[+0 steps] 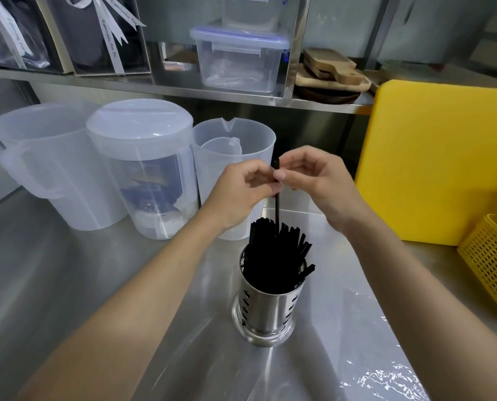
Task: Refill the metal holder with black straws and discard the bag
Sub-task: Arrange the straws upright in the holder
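A perforated metal holder [263, 316] stands upright on the steel counter, packed with several black straws [273, 250]. One black straw [277, 204] rises above the bunch, its lower end among the others. My left hand [238, 192] and my right hand [314, 180] meet above the holder, fingertips pinching that straw near its top. A clear plastic bag [371, 357] lies flat and crinkled on the counter, under and to the right of the holder.
Three translucent plastic jugs [143, 169] stand behind the holder, the middle one lidded. A yellow cutting board [438, 160] leans at the right, with a yellow perforated basket [493, 264] in front. A shelf above carries a clear lidded box [241, 62] and wooden boards [331, 73].
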`<state>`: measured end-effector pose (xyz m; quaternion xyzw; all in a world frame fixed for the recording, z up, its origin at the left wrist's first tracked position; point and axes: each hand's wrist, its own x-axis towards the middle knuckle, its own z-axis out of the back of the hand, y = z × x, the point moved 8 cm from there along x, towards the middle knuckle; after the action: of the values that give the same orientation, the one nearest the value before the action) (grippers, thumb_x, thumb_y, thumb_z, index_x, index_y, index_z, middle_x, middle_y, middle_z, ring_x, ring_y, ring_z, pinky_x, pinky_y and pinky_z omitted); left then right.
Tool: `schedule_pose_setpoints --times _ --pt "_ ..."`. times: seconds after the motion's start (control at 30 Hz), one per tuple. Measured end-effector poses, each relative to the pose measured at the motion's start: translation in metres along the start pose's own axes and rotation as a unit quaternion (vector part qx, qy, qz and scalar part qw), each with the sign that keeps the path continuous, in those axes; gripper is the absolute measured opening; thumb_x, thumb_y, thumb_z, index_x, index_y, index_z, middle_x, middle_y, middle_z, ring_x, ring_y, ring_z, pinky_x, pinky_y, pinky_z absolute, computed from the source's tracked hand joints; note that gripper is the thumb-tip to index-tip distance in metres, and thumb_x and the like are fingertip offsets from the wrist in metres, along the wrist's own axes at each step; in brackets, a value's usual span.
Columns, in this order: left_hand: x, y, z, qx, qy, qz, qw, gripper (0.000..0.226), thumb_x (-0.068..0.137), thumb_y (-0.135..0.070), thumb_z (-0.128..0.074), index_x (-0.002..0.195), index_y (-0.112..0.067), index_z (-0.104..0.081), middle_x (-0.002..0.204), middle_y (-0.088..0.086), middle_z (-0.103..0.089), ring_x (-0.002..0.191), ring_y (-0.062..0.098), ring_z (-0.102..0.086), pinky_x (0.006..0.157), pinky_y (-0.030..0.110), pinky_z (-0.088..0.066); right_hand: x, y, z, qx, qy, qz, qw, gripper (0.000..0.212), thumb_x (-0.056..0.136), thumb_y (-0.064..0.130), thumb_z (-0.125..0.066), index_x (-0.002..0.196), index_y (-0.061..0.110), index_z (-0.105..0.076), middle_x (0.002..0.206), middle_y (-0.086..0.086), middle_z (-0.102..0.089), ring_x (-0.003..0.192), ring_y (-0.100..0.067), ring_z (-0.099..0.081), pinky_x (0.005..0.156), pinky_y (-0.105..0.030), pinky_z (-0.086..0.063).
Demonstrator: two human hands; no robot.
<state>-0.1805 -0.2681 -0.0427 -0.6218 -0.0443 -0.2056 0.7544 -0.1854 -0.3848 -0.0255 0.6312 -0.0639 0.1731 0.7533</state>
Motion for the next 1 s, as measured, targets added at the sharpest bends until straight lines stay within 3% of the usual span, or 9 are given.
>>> schedule_pose_setpoints --times 0.1,0.2,0.33,0.4,0.6,0.7,0.77,0.9,1.0 --pt "0.0 -0.005 0.011 0.007 -0.055 0.012 0.998 0.005 0.081 -0.01 -0.066 0.085 -0.013 -0.063 0.079 0.0 -0.065 0.07 0.008 -0.066 0.069 0.021 -0.058 -0.006 -0.017 -0.001 -0.027 0.022 -0.038 0.999 0.02 0.079 0.013 -0.069 0.098 0.014 -0.063 0.084 -0.002 -0.066 0.074 -0.002 -0.062 0.066 -0.013 -0.049" --pt "-0.001 -0.003 0.026 -0.012 -0.118 0.038 0.992 0.006 0.084 -0.013 -0.063 0.084 -0.018 -0.06 0.085 0.001 -0.065 0.079 0.016 -0.068 0.064 0.026 -0.06 -0.017 -0.03 -0.004 -0.088 0.064 -0.051 0.993 0.016 0.089 0.016 -0.056 0.101 0.026 -0.06 0.088 0.002 -0.067 0.075 -0.006 -0.063 0.066 -0.017 -0.051" --pt "-0.004 0.002 0.052 -0.107 -0.221 0.081 0.966 0.003 0.085 -0.015 -0.062 0.084 -0.017 -0.06 0.091 0.006 -0.066 0.083 0.018 -0.069 0.064 0.029 -0.06 -0.025 -0.024 -0.002 -0.119 0.092 -0.011 0.989 0.057 0.088 -0.013 -0.042 0.115 0.036 -0.053 0.096 -0.001 -0.064 0.077 -0.01 -0.063 0.066 -0.021 -0.055" --pt "-0.007 0.009 0.06 -0.184 -0.255 0.112 0.943 0.002 0.085 -0.013 -0.062 0.087 -0.012 -0.062 0.088 0.006 -0.068 0.083 0.019 -0.07 0.067 0.031 -0.06 -0.026 -0.02 -0.002 -0.155 0.097 0.003 0.983 0.065 0.086 -0.016 -0.044 0.115 0.043 -0.051 0.097 0.003 -0.059 0.079 -0.008 -0.06 0.067 -0.018 -0.054" --pt "-0.019 0.032 0.061 -0.356 -0.271 0.166 0.878 0.004 0.087 -0.004 -0.057 0.09 -0.006 -0.059 0.087 0.009 -0.067 0.076 0.019 -0.071 0.06 0.026 -0.057 -0.029 -0.001 0.018 -0.159 0.059 0.043 0.985 0.042 0.087 0.002 -0.056 0.107 0.039 -0.06 0.085 -0.002 -0.054 0.074 -0.007 -0.049 0.066 -0.014 -0.043" --pt "-0.024 0.041 0.055 -0.464 -0.256 0.198 0.825 0.006 0.086 -0.001 -0.057 0.09 -0.004 -0.06 0.085 0.011 -0.067 0.067 0.018 -0.072 0.057 0.026 -0.057 -0.036 0.0 0.02 -0.093 0.075 0.007 0.993 0.035 0.077 0.014 -0.069 0.102 0.038 -0.065 0.072 0.012 -0.059 0.064 -0.006 -0.05 0.058 -0.015 -0.043" --pt "-0.028 0.048 0.041 -0.488 -0.235 0.233 0.808 0.007 0.086 0.001 -0.054 0.084 -0.003 -0.059 0.078 0.011 -0.067 0.064 0.018 -0.071 0.053 0.025 -0.057 -0.041 0.004 0.017 -0.062 0.074 0.016 0.995 0.032 0.072 0.015 -0.071 0.098 0.034 -0.068 0.073 0.015 -0.066 0.063 -0.007 -0.055 0.056 -0.019 -0.047" --pt "-0.043 0.061 0.003 -0.48 -0.178 0.319 0.797 0.006 0.086 0.001 -0.053 0.081 0.0 -0.057 0.057 0.01 -0.068 0.052 0.017 -0.068 0.047 0.023 -0.056 -0.046 0.022 0.01 -0.008 0.05 0.085 0.995 0.019 0.074 0.015 -0.071 0.086 0.029 -0.073 0.069 0.014 -0.069 0.057 -0.009 -0.057 0.056 -0.019 -0.049" --pt "-0.054 0.066 -0.005 -0.381 -0.155 0.349 0.842 0.007 0.085 -0.01 -0.06 0.081 -0.006 -0.057 0.069 0.007 -0.065 0.05 0.014 -0.065 0.044 0.022 -0.052 -0.048 0.033 0.018 0.001 -0.027 0.131 0.991 0.009 0.076 0.028 -0.066 0.076 0.034 -0.073 0.061 0.012 -0.065 0.051 -0.009 -0.054 0.05 -0.019 -0.045"
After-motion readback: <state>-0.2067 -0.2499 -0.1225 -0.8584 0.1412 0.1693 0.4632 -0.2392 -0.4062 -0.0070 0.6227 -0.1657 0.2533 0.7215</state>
